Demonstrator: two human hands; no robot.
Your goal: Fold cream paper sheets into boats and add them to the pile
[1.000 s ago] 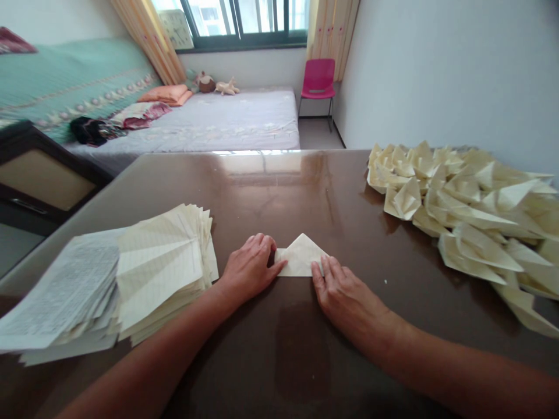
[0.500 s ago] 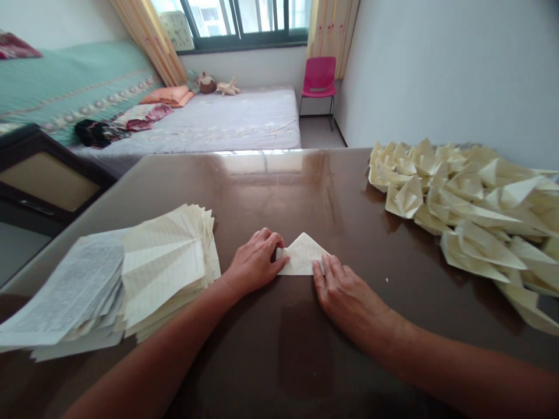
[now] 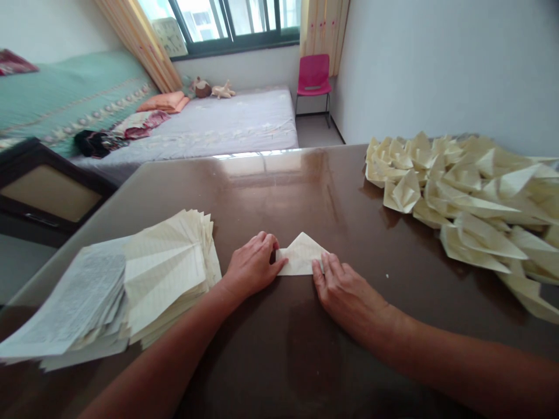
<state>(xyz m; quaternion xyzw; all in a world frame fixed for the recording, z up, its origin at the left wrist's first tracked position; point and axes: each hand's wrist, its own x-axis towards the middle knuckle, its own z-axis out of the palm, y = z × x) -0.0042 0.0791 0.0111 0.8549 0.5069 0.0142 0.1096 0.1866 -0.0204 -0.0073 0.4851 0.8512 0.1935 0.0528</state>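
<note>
A small cream paper [image 3: 300, 258], folded to a peaked triangle shape, lies flat on the glossy brown table [image 3: 279, 192]. My left hand [image 3: 252, 266] rests at its left corner with fingers curled, pinching that edge. My right hand [image 3: 343, 289] lies flat at the paper's right corner, fingers stretched out and pressing it down.
A fanned stack of creased paper sheets [image 3: 126, 282] lies at the table's left. A heap of folded paper boats [image 3: 463, 186] covers the right side by the white wall. Beyond the table are a bed [image 3: 227, 119], a pink chair [image 3: 313, 73] and a window.
Both hands stay on the folded paper. My left fingers have curled a little tighter at its left corner. The view has tilted slightly.
</note>
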